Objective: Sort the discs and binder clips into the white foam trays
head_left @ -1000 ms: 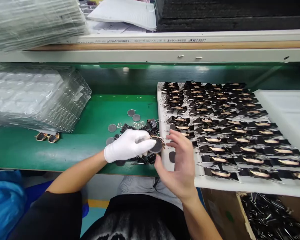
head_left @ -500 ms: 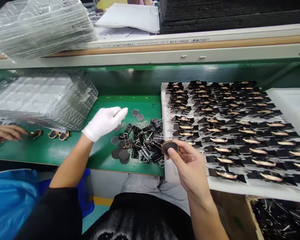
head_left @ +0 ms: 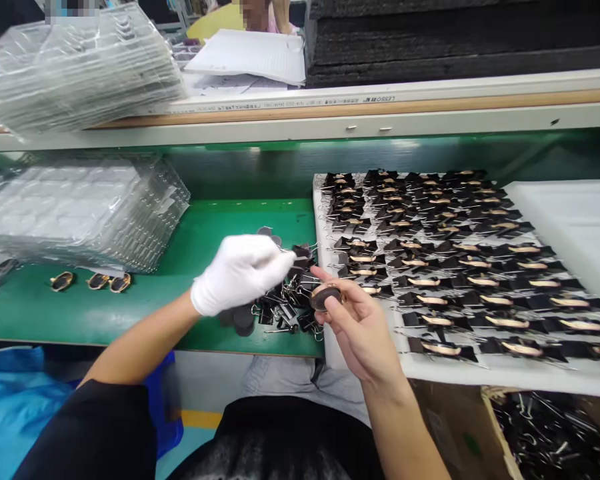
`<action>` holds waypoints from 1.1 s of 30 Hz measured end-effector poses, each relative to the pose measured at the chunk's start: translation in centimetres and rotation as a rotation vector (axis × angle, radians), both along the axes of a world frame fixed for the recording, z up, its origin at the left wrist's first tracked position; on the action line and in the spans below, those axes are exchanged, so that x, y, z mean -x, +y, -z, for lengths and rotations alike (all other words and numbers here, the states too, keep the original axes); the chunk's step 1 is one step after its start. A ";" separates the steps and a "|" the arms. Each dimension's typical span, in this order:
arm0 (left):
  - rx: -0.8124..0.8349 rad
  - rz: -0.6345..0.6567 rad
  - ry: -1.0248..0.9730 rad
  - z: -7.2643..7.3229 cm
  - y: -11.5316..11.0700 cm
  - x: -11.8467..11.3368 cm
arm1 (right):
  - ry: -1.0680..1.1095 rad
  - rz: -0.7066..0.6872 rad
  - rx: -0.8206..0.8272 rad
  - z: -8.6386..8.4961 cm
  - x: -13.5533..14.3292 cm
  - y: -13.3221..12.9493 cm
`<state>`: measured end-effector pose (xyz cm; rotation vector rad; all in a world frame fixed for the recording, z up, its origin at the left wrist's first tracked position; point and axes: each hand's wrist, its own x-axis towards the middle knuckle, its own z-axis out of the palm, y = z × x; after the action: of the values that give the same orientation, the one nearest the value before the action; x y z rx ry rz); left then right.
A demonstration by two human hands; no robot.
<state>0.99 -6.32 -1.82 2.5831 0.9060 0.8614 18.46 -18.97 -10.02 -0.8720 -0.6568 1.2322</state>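
My left hand (head_left: pixel 245 272), in a white glove, is closed above the pile of black binder clips (head_left: pixel 285 310); its fingertips are pinched, and what they hold is too small to make out. Bare, my right hand (head_left: pixel 363 320) grips a round gold-rimmed piece with a dark disc face (head_left: pixel 326 298) between thumb and fingers, at the right side of the pile. Dark discs (head_left: pixel 243 320) lie on the green table, partly under my left hand. On the white board (head_left: pixel 333 347) to the right, rows of pieces are clamped in black clips.
Stacks of clear plastic trays (head_left: pixel 80 207) stand at the left and on the shelf (head_left: pixel 230 130). Three gold-rimmed pieces (head_left: pixel 97 281) lie before the lower stack. A box of black clips (head_left: pixel 555 427) is at the lower right. A person's blue garment shows lower left.
My left hand has moved right, over the clips and toward my right hand. The other person's hand at the left has left the view, leaving a gold-rimmed piece on the table.
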 end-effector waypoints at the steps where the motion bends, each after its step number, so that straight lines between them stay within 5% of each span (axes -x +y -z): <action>1: -0.016 0.082 -0.012 0.1 -0.8 -0.9 | -0.002 -0.001 -0.036 0.0 0.1 0.0; 4: 0.011 0.225 -0.031 0.7 -1.9 -2.9 | -0.063 0.057 -0.120 0.1 0.1 0.0; 9: 0.195 0.034 -0.047 1.0 -1.8 -4.2 | -0.286 0.291 -0.202 0.1 0.8 0.0; 13: 0.326 0.031 -0.044 0.8 -1.8 -4.9 | -0.442 0.441 -0.213 0.6 2.7 0.4; 22: 0.447 0.024 -0.384 0.1 -1.6 -5.1 | -0.650 0.608 -0.381 0.2 5.5 1.3; 30: 0.598 -0.074 -0.648 0.8 0.2 -5.6 | -0.540 0.536 -0.336 0.7 6.9 1.2; 33: 0.636 -0.016 -0.579 0.6 0.1 -5.4 | -0.448 0.618 -0.313 0.8 7.1 1.4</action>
<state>6.34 -6.21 -2.42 1.6635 0.8404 1.0355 11.33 -17.56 -10.81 -0.9925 -0.8268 0.3658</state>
